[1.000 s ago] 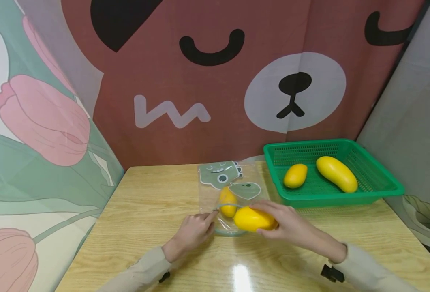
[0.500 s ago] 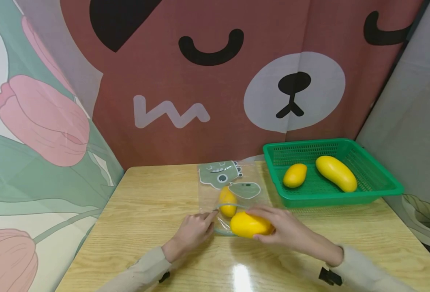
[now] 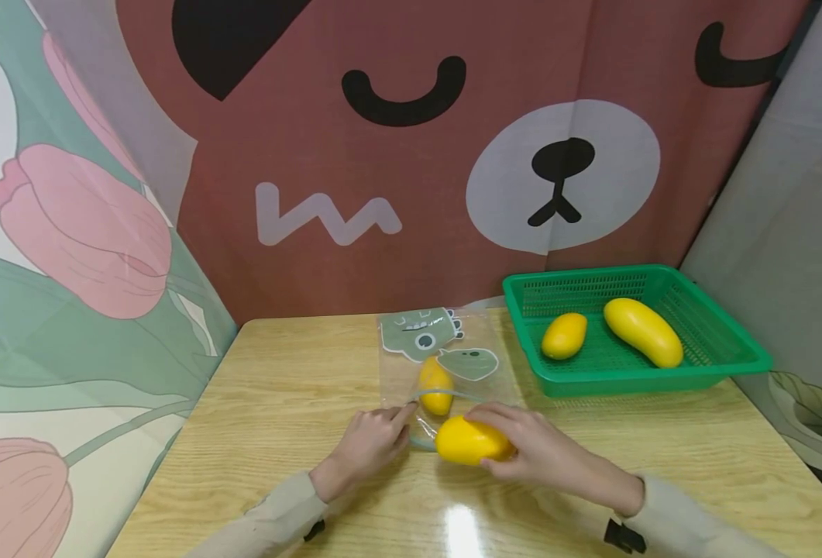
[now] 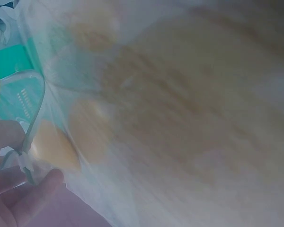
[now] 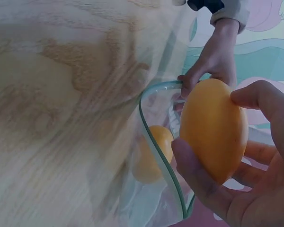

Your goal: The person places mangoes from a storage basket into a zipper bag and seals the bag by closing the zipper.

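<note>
My right hand [image 3: 543, 449] grips a yellow mango [image 3: 468, 440], fingers and thumb on either side of it, at the near, open end of a clear zip bag [image 3: 469, 364] printed with green cartoon animals. In the right wrist view this mango [image 5: 213, 127] hangs in front of the bag's green-edged mouth [image 5: 156, 137]. At the mouth's left corner, my left hand [image 3: 374, 439] pinches the bag's edge between thumb and finger, also seen in the left wrist view. A second yellow mango [image 3: 436, 385] lies inside the bag, seen through the plastic.
A green slotted basket [image 3: 717, 364] stands at the back right of the wooden table [image 3: 278, 387]. It holds a smaller yellow fruit [image 3: 565, 336] and a long, curved yellow fruit [image 3: 643, 333]. A printed cloth [image 3: 299, 271] hangs behind the table.
The right hand has moved the held mango leftward and toward me, from over the bag's mouth to its near edge. The left hand keeps its place on the bag.
</note>
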A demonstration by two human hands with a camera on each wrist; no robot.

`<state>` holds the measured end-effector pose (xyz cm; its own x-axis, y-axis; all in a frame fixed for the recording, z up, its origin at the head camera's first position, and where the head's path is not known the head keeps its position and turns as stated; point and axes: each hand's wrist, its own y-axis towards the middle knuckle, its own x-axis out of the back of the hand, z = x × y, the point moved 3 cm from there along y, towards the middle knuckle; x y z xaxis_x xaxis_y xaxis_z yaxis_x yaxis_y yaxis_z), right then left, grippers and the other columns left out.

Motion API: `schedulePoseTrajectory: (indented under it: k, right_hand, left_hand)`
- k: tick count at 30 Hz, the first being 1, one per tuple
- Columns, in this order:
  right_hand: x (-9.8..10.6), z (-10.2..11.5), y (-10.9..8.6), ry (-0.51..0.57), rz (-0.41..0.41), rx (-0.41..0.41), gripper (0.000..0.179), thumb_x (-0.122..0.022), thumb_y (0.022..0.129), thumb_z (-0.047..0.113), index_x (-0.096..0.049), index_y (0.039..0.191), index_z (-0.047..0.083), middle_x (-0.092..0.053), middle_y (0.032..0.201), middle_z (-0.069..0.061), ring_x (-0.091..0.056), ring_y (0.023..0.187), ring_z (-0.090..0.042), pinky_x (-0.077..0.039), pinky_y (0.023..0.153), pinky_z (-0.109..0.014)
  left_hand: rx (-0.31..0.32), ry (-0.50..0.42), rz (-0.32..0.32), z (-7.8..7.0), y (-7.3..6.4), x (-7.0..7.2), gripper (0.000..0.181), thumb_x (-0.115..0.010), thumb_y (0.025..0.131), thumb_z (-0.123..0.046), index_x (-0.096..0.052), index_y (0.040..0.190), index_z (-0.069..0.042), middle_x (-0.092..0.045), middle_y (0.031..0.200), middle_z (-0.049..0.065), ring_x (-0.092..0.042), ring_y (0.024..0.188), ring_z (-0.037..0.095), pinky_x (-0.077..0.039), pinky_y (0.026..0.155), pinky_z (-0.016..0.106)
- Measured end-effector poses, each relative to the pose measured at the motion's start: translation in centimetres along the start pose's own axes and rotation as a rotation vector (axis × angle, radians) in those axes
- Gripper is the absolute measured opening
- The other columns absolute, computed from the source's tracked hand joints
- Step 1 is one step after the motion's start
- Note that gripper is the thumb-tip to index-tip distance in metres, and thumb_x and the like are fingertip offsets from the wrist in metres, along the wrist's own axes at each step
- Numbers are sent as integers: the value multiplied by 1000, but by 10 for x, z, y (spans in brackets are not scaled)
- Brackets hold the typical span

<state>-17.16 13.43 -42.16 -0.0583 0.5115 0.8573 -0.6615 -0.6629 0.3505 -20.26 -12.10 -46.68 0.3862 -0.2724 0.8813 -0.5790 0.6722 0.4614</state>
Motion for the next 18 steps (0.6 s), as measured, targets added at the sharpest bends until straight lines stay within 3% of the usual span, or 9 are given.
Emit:
schedulePoseTrajectory:
  k: [13,18]
  right_hand:
    - [-14,-5,-2,-90,7,-43,51,-79,82,31,-64,125,9,-61,125,-8,-62,106,-24,-53,82,-51]
    - [-17,-6,-3,-95,2,-64,44,-79,83,33,-65,120,12,-57,119,-6,-60,97,-20,-53,76,-47]
  left_hand:
    - [1,-11,1,0,0,0,41,-72,85,-9,-64,125,-4,-70,79,-1,-51,52,4,-34,40,14]
    - [2,-17,-5,0,0,1,41,-72,85,-9,-64,124,-4,-67,76,-2,-47,51,3,-32,40,13]
